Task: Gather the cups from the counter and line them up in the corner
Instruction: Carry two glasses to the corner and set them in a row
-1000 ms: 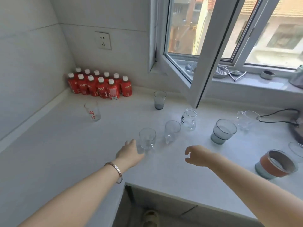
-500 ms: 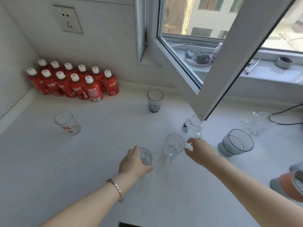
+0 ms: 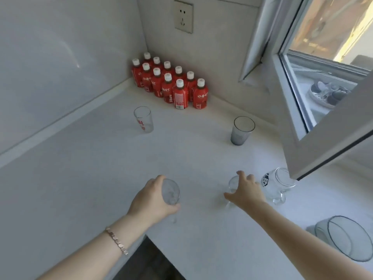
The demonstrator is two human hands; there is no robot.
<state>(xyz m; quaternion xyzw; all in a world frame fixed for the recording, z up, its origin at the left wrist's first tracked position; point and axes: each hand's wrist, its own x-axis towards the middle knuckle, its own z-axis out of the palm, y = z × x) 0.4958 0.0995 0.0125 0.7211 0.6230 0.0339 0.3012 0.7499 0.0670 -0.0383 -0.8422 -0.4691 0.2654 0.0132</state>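
Observation:
My left hand (image 3: 150,201) is wrapped around a small clear glass (image 3: 171,191) near the counter's front edge. My right hand (image 3: 247,191) covers a second clear glass (image 3: 233,183), fingers curled over its rim and far side. Just right of it stands a clear mug with a black logo (image 3: 277,183). A wide grey-tinted glass (image 3: 351,238) sits at the lower right. Farther back stand a tall grey glass (image 3: 241,130) and a clear glass with red print (image 3: 143,119), close to the corner.
A block of red bottles with white caps (image 3: 171,85) fills the corner of the white counter (image 3: 90,178). An open window sash (image 3: 323,128) juts over the counter at the right. A wall socket (image 3: 183,16) is above the bottles.
My left hand has closed fully round its glass. My right hand moved from the logo mug's side onto the second clear glass. The view swung left, toward the corner.

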